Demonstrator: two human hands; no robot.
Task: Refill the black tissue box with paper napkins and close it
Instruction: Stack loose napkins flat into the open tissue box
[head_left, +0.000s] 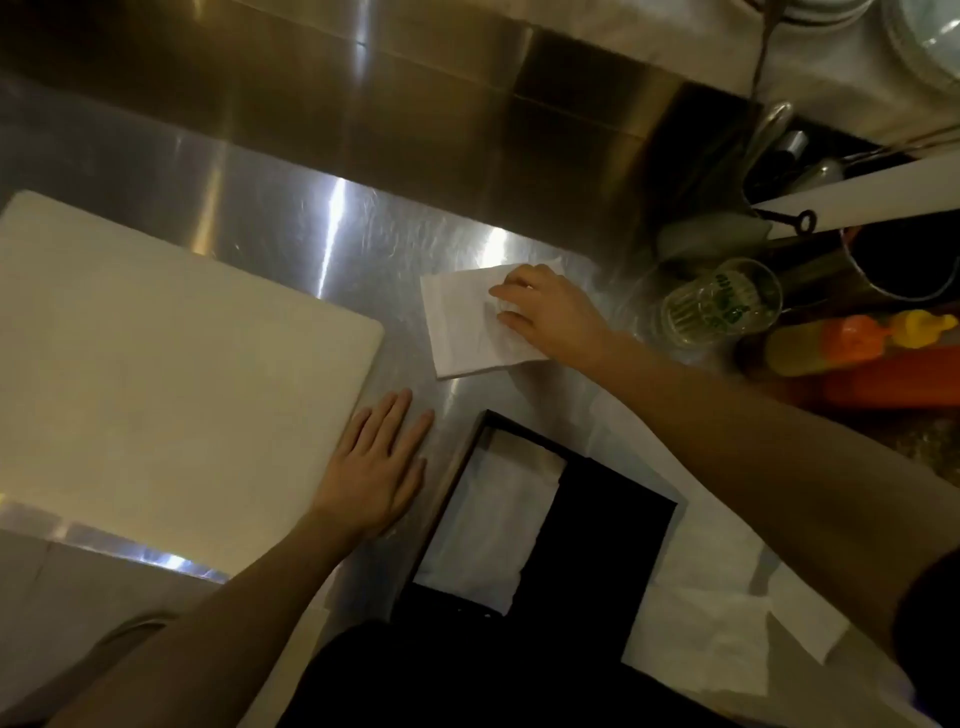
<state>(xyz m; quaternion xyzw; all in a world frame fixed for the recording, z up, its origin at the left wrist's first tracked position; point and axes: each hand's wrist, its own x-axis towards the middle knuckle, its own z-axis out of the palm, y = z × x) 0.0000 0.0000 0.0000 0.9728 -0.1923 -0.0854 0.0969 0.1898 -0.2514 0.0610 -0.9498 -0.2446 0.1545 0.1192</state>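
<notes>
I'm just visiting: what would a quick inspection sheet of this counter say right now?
Surface: steel counter, shiny, with a white board at left.
Job's things: black box open, white paper showing inside; napkin stack behind it; loose napkins at right.
Clutter: glass on its side, orange bottle, pot.
Grippers: left hand flat on the board's edge, empty; right hand on the napkin stack, fingers curled into it.
Cables: nothing seen.
Surroundings: steel backsplash; utensils and plates at upper right.

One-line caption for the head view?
Right hand presses a napkin stack on the steel counter; left hand rests flat beside the open black box.
</notes>
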